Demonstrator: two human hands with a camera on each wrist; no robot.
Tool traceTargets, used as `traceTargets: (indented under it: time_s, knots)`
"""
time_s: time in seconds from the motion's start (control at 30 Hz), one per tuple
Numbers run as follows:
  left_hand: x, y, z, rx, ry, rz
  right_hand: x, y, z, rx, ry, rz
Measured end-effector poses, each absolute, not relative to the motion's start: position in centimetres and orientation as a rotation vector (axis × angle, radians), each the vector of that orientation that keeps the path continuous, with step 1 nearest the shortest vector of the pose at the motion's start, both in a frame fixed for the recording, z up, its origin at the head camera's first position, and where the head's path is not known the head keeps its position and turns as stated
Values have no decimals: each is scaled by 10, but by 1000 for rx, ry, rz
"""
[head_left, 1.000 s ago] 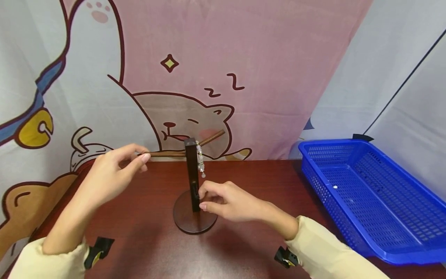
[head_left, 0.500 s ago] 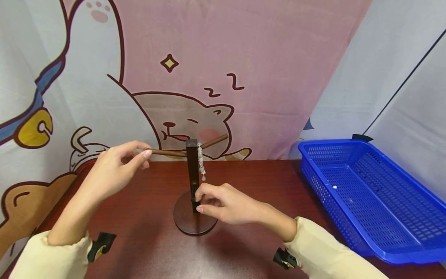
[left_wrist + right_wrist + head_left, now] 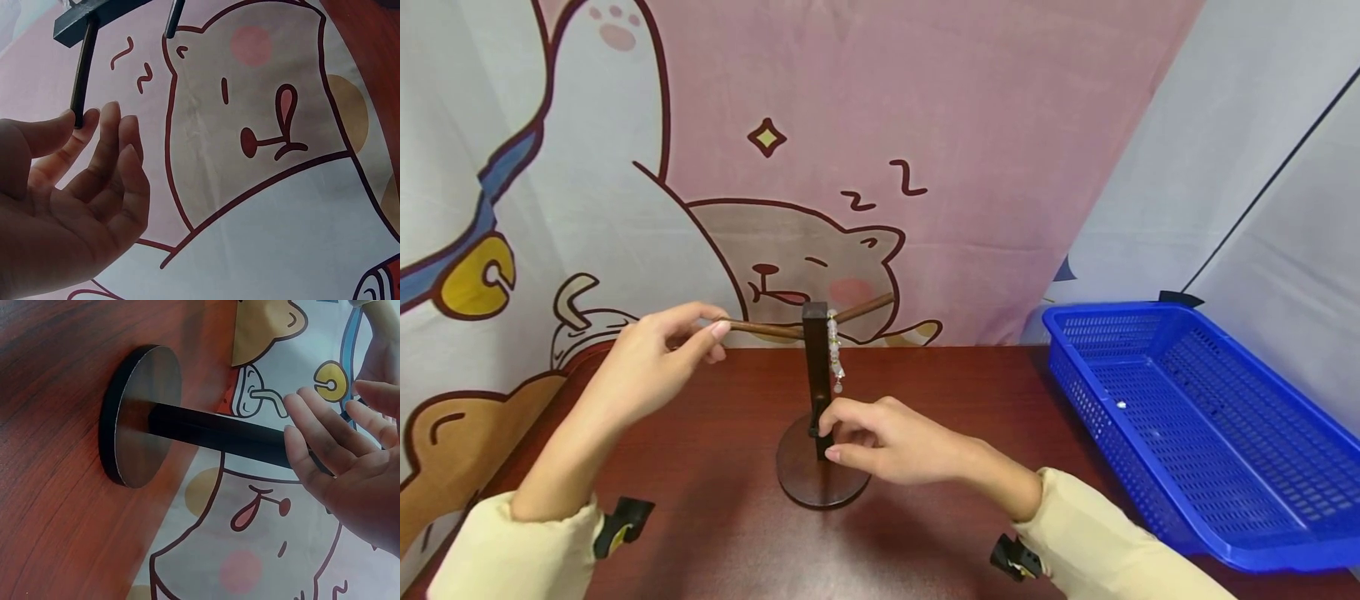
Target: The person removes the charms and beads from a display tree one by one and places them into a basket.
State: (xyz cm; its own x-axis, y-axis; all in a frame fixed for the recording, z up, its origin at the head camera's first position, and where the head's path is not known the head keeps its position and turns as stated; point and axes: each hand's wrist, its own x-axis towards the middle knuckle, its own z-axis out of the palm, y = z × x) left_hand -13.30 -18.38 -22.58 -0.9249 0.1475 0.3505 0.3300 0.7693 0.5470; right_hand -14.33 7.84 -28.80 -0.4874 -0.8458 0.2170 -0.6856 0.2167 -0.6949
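A dark wooden display stand has an upright post on a round base. Wooden rods stick out near its top on both sides. My left hand pinches the end of the left rod between thumb and index finger, also seen in the left wrist view. From the right rod, close to the post, hangs a bracelet of pale clear beads. Low at the post, my right hand has bent fingers and holds a small black thing at its fingertips; its kind is unclear.
A blue perforated plastic basket stands on the right of the reddish-brown table, with a small white thing at its near side wall. Behind hangs a cartoon-printed cloth.
My right hand has shifted slightly left and down, and the black thing now shows left of the post. The right rod's tip has dropped a little. My left hand keeps its pinch.
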Motion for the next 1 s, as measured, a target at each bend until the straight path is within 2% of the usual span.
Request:
traceTargets:
  time_s: [0.37, 1.0]
  knots:
    - [-134, -184, -226, -374, -2682, -909, -146, 82, -282, -1482, 2281, -1115]
    - [-134, -184, -226, -366, -2692, -919, -159, 93, -244, -1419, 2567, -1166]
